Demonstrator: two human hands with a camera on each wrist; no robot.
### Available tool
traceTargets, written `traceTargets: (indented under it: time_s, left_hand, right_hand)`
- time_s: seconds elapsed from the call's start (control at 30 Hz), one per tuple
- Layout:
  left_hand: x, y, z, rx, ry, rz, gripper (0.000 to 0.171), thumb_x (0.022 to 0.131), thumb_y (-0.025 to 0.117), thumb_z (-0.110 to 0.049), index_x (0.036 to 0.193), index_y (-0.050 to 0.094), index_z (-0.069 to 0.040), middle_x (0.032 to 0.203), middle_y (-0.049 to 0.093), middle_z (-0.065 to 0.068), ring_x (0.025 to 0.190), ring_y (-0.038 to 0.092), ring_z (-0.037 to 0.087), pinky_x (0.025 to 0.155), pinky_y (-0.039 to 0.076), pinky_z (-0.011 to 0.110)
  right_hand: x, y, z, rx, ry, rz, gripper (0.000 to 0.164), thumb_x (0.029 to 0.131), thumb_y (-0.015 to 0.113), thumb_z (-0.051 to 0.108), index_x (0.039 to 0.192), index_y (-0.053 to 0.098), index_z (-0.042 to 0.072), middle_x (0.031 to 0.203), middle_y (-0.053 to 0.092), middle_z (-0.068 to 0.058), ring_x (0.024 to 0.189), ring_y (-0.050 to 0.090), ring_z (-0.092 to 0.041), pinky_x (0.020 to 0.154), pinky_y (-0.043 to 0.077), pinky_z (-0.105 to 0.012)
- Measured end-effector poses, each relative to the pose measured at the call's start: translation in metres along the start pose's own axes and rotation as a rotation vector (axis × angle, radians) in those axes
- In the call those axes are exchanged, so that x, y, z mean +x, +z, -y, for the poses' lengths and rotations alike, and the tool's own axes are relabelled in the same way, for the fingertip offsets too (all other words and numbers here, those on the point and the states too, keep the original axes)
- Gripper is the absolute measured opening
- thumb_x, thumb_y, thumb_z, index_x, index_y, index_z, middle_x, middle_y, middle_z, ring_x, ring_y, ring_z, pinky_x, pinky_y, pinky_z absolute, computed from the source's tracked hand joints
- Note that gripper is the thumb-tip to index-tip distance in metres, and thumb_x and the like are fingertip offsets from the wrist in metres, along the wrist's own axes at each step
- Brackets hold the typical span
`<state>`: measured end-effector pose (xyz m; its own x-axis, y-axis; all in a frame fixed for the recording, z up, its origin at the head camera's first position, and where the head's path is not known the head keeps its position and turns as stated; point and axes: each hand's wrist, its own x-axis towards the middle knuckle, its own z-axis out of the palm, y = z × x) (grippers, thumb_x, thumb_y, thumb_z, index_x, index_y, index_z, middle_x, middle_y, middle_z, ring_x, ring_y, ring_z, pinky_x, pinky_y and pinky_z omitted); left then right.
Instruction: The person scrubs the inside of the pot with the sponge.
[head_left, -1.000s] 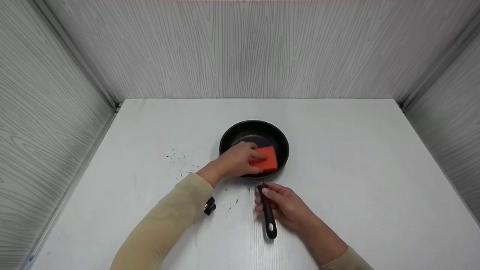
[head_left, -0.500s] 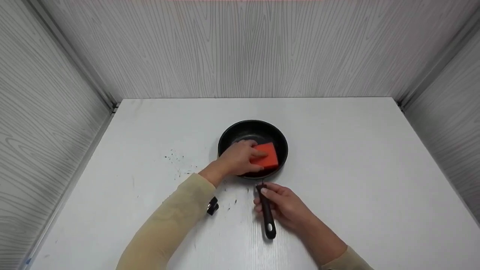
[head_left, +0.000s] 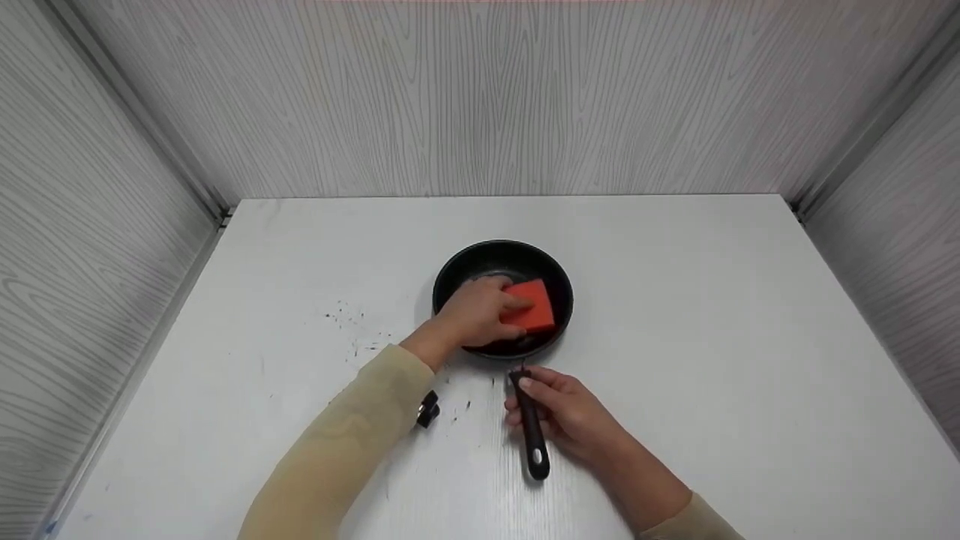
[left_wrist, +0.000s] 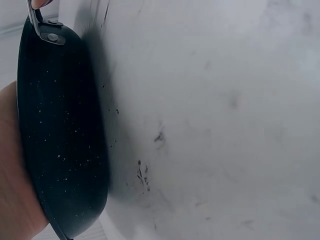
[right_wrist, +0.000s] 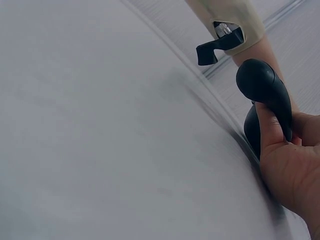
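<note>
A black frying pan sits on the white table with its handle toward the person. Inside it, my left hand grips an orange-red sponge against the pan's right part. The left wrist view shows the pan's dark speckled outer side, with part of the hand over the rim. My right hand holds the black handle near the pan, thumb on top. In the right wrist view, the handle's rounded end rises beside the fingers of that hand.
Dark crumbs lie scattered on the white table left of the pan and below it. A black wrist mount sticks out under the left sleeve. Grey wood-grain panels enclose the back and both sides.
My left hand and the sponge have slid slightly up, away from the person, within the pan. The right hand keeps its hold on the handle; the whole view has shifted a little.
</note>
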<state>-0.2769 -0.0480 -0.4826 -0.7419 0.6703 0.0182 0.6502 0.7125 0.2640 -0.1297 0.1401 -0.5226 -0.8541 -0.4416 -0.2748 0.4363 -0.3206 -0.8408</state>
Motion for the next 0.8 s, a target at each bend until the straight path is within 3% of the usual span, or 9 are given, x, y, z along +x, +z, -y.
traceTargets:
  time_s: [0.4,0.8]
  left_hand:
    - [0.0049,-0.0002,0.0033,0.067,-0.012,-0.020,0.048,0.097,0.075,-0.049,0.141,0.071,-0.032,0.145,0.062,0.015,0.131,0.059,0.030,0.112,0.044,0.048]
    - [0.0077,-0.0046,0.0015,0.105,-0.037,0.012,0.048,0.098,0.074,-0.048,0.143,0.070,-0.032,0.151,0.057,0.016,0.138,0.052,0.034,0.114,0.041,0.053]
  right_hand:
    - [0.0004,0.0002,-0.0018,-0.004,-0.006,-0.009,0.038,0.110,0.059,0.015,0.139,0.053,-0.008,0.098,0.074,-0.013,0.081,0.077,-0.020,0.073,0.062,-0.032]
    - [-0.0002,-0.0011,-0.0014,-0.003,-0.009,0.017,0.037,0.110,0.060,0.017,0.136,0.053,-0.008,0.098,0.075,-0.012,0.082,0.077,-0.018,0.074,0.062,-0.031]
